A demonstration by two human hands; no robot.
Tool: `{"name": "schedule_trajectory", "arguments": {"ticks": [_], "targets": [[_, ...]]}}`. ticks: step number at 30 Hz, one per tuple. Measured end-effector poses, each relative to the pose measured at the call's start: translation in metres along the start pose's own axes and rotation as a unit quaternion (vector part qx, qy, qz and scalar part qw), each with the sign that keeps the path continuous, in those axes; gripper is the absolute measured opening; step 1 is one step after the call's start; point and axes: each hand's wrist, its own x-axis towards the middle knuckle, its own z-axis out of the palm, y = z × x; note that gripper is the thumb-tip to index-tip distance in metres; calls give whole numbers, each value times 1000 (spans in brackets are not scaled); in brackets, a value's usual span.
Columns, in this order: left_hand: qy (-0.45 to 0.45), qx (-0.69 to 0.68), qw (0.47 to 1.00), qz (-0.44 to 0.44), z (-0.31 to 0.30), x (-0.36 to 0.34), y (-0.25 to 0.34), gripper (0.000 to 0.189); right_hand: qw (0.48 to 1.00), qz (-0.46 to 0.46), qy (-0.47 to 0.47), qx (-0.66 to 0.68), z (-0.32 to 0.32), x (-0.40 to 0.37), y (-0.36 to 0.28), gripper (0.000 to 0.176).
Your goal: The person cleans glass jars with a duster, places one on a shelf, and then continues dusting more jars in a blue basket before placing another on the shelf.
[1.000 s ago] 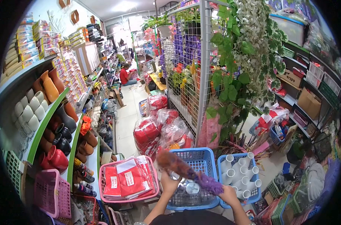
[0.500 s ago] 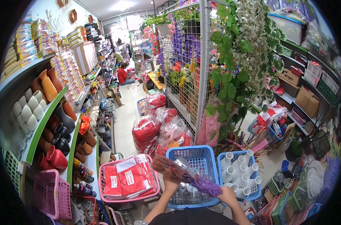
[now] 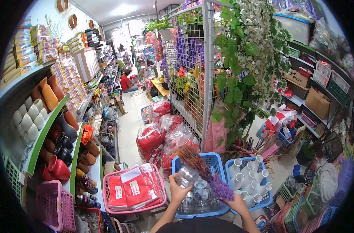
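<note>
The left hand (image 3: pixel 178 193) is at the lower middle of the frame, its fingers wrapped around the bottom of a clear glass (image 3: pixel 186 176) that it holds upright just above a blue basket (image 3: pixel 215 158). The right hand (image 3: pixel 237 202) is lower and to the right, its fingers closed on the purple end of a long flower spray (image 3: pixel 204 171). The spray slants up and to the left, passes just behind the clear glass, and ends in a brownish tip over the basket's far rim.

More clear glassware (image 3: pixel 200 194) lies packed in the blue basket under both hands. Just right of it stands a second blue basket (image 3: pixel 228 171), touching the first and filled with white tube vases (image 3: pixel 247 178) whose mouths face up. At the lower left, a pink basket (image 3: pixel 107 186) holds flat red packets (image 3: pixel 130 186) in clear wrap.

Behind the baskets, red bundles in plastic bags (image 3: pixel 151 138) are piled on the floor against the foot of a white wire rack (image 3: pixel 188 77). The rack rises through the middle of the frame. Purple and orange fake flowers hang on it, and a leafy green vine (image 3: pixel 239 77) trails down its right side.

Along the left edge, a green-edged shelf (image 3: pixel 48 128) carries rows of brown, black and white pots (image 3: pixel 48 93). Far down the aisle, at the upper middle, a person in a red shirt (image 3: pixel 125 81) sits low by the shelves.
</note>
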Motion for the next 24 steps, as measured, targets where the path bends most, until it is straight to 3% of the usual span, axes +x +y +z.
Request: {"name": "schedule_trajectory", "arguments": {"ticks": [2,3,4,6,7,8,10,11,12,15,17,20,21,22,24], "targets": [[-29,-170,981,-87,0,3,-10,65,988,-28,-51,141,7,-1,15,42],[-48,-268,957,-97,3,4,-21,60,988,-26,-50,141,9,1,18,42],[-50,-269,957,-98,3,4,-28,60,985,-53,-33,161,10,2,19,45],[-126,-466,826,-292,-2,9,-21,53,980,-80,-14,179,13,5,23,48],[-147,-537,772,-307,-1,7,-14,45,987,-52,-24,152,16,6,26,47],[-148,-536,773,-304,0,9,-14,45,991,-25,-35,126,19,7,26,46],[-136,-690,597,-386,3,9,-17,49,993,-77,-39,85,20,4,26,41],[-235,-779,535,-228,15,7,-60,46,990,-124,-44,43,20,1,26,37],[-179,-591,751,-234,23,4,-70,47,991,-122,-44,44,19,1,23,37],[-145,-654,713,-205,30,3,-56,44,991,-120,-8,-60,23,8,12,33],[-137,-777,468,-398,15,8,-18,49,990,-112,46,-76,36,12,12,32],[-121,-779,442,-427,17,6,-28,54,992,-109,23,-62,43,10,9,32],[-248,-803,433,-326,21,10,-24,53,985,-161,16,-53,39,9,6,31],[-78,-680,610,-400,23,4,-18,50,986,-161,16,-52,33,8,2,31],[-160,-805,453,-348,16,6,-8,44,989,-131,62,-39,23,6,-9,34]]}}
